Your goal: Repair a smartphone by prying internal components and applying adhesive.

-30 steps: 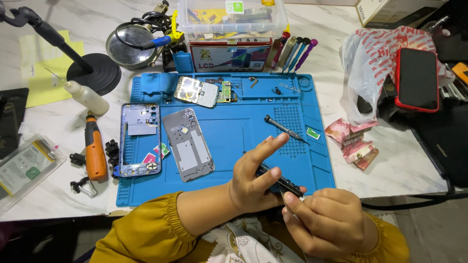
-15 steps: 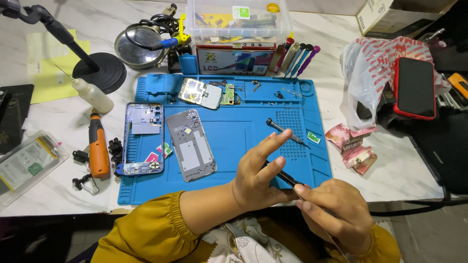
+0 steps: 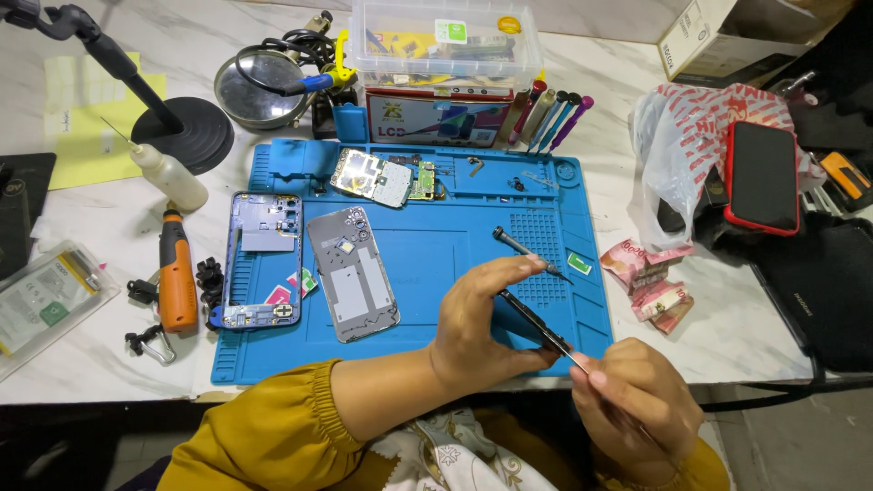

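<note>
Two hands (image 3: 482, 336), two opened phone shells (image 3: 350, 273), one circuit board (image 3: 373, 177), one red phone (image 3: 762, 177), one orange driver (image 3: 177, 277).

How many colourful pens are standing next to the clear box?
5 pens lean in a row, right of the clear box, behind the blue mat: one red-topped, three with dark or blue tops, one purple at the right end. More may hide behind them.

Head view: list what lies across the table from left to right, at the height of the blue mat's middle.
Orange electric screwdriver → blue phone frame → grey phone back plate → left hand → small green chip → folded banknotes.
</note>
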